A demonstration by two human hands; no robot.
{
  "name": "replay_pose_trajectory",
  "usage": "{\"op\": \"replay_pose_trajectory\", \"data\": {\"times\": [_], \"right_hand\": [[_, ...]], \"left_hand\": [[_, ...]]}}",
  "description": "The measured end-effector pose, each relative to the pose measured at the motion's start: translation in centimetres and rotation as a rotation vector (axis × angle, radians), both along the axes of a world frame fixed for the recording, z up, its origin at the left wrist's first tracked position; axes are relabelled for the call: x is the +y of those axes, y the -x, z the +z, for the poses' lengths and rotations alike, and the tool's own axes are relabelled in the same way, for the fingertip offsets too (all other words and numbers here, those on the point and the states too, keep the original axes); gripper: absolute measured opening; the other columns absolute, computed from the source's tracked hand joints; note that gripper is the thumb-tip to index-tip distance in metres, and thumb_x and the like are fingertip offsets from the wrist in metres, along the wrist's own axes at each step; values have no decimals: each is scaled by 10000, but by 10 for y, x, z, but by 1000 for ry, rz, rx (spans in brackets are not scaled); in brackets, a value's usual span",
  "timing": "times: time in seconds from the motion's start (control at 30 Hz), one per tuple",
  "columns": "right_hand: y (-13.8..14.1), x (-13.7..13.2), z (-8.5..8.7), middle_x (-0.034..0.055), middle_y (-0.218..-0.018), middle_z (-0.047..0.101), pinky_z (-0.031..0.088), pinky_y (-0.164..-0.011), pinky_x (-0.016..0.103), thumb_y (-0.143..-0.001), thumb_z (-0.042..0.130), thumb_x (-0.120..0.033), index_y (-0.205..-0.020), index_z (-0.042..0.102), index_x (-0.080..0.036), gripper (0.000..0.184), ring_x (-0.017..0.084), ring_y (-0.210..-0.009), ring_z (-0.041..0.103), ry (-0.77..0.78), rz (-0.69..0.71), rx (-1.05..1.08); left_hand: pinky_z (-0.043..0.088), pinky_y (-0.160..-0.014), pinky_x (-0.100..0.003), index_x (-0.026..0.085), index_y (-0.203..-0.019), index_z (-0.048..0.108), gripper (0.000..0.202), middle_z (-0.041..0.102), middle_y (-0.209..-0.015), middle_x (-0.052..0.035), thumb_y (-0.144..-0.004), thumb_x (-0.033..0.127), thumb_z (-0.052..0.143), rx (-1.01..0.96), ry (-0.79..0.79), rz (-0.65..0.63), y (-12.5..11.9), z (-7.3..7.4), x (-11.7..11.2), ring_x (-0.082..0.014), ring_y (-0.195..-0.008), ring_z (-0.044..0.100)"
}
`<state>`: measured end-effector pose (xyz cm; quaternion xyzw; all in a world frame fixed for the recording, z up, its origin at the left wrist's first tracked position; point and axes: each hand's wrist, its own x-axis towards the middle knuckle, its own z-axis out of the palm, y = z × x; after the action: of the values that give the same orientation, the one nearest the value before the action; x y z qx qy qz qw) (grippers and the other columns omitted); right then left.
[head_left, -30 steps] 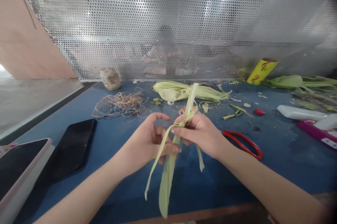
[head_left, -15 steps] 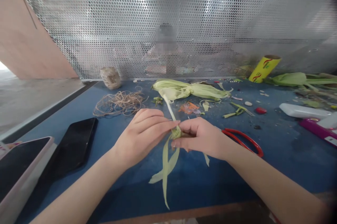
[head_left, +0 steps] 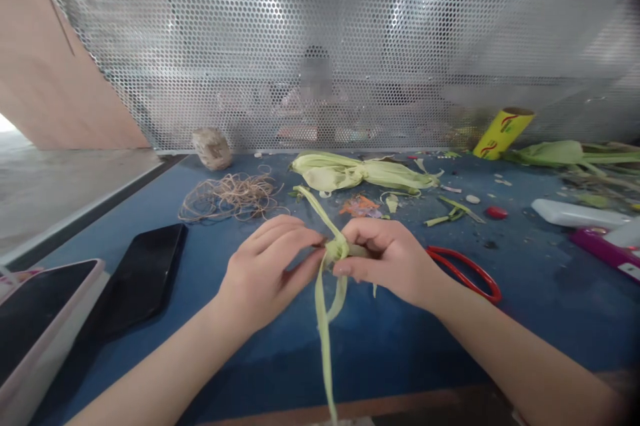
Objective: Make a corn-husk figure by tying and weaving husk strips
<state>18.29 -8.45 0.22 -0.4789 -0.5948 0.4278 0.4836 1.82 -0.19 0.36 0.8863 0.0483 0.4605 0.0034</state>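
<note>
Between my two hands is a knotted bundle of pale green corn husk strips (head_left: 336, 249), held above the blue table. One strip slants up and away from the knot, and long ends dangle below it. My left hand (head_left: 273, 269) pinches the knot's left side with thumb and forefinger. From the right, my right hand (head_left: 390, 256) grips the bundle, its thumb in front and its other fingers curled behind. Part of the bundle is hidden inside the right hand. Farther back lies a tied bunch of corn husks (head_left: 345, 171).
Red-handled scissors (head_left: 465, 273) lie by my right forearm. Tangled twine (head_left: 230, 197) and a black phone (head_left: 145, 273) are at left. A yellow tube (head_left: 503, 134) leans near the perforated metal screen (head_left: 150, 33). A white and purple tool (head_left: 580, 211) rests at far right.
The upper strip has swung to the left and its far end now shows. My left fingers have opened from flat across the knot to a pinch at its side. The hanging ends have shifted.
</note>
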Motion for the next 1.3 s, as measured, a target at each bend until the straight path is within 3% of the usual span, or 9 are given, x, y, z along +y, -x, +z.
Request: {"op": "replay_pose_trajectory", "data": {"times": [0.2, 0.37, 0.5, 0.67, 0.83, 0.93, 1.1, 1.3], "right_hand": [[3, 0, -3, -68, -539, 332, 236, -439, 197, -699, 675, -322, -597, 449, -169, 291, 55, -488, 272, -109, -65, -51], [4, 0, -3, -46, -614, 439, 338, -509, 197, -746, 625, -324, -684, 480, -181, 214, 72, -546, 393, -141, -122, 0], [3, 2, -2, -25, -679, 481, 376, -595, 219, -760, 606, -338, -711, 503, -187, 189, 96, -628, 456, -158, -184, -103], [1, 4, -1, -35, -662, 432, 356, -554, 215, -721, 639, -364, -689, 453, -195, 254, 94, -599, 413, -106, -236, -136], [2, 4, 3, -48, -627, 422, 347, -532, 206, -738, 616, -317, -690, 429, -201, 226, 86, -577, 412, -118, -217, -214], [2, 3, 8, -46, -657, 484, 390, -570, 212, -734, 619, -284, -747, 423, -210, 210, 94, -610, 481, -76, -193, -222], [0, 2, 15, -38, -653, 576, 440, -576, 239, -741, 619, -287, -903, 452, -216, 244, 128, -633, 583, 75, -143, -172], [-2, 8, 17, -32, -611, 551, 310, -409, 176, -747, 615, -289, -940, 577, -174, 228, 56, -468, 457, 168, -79, -29]], "left_hand": [[502, -757, -307, 126, -941, 534, 172, 621, -813, -76, -772, 100, 547, 28, 14, -148, -4, -7, 2, -172, -812, 560], [506, -715, -287, 131, -958, 594, 173, 649, -824, -83, -806, 114, 514, -25, 240, -183, -7, -6, -2, -157, -768, 588], [497, -644, -240, 146, -803, 651, 181, 654, -763, -60, -823, 103, 476, -28, 413, -98, -8, -4, -8, -143, -734, 597], [472, -577, -200, 157, -543, 556, 293, 626, -615, -18, -811, 75, 470, -41, 482, -95, -9, -3, -12, -119, -651, 581], [488, -621, -222, 152, -683, 650, 134, 646, -684, -31, -783, 150, 560, 12, 554, -92, -11, -3, -10, -128, -667, 587], [483, -554, -221, 151, -705, 667, 156, 654, -715, -43, -795, 196, 548, -5, 733, -30, -12, -2, -9, -115, -595, 570], [456, -425, -213, 143, -845, 680, 152, 638, -814, -62, -752, 221, 588, -40, 983, -81, -13, -3, -4, -78, -480, 513], [511, -466, -216, 161, -930, 663, 190, 677, -843, -50, -780, 238, 576, -42, 1176, -74, -13, -6, -1, -65, -453, 529]]}}
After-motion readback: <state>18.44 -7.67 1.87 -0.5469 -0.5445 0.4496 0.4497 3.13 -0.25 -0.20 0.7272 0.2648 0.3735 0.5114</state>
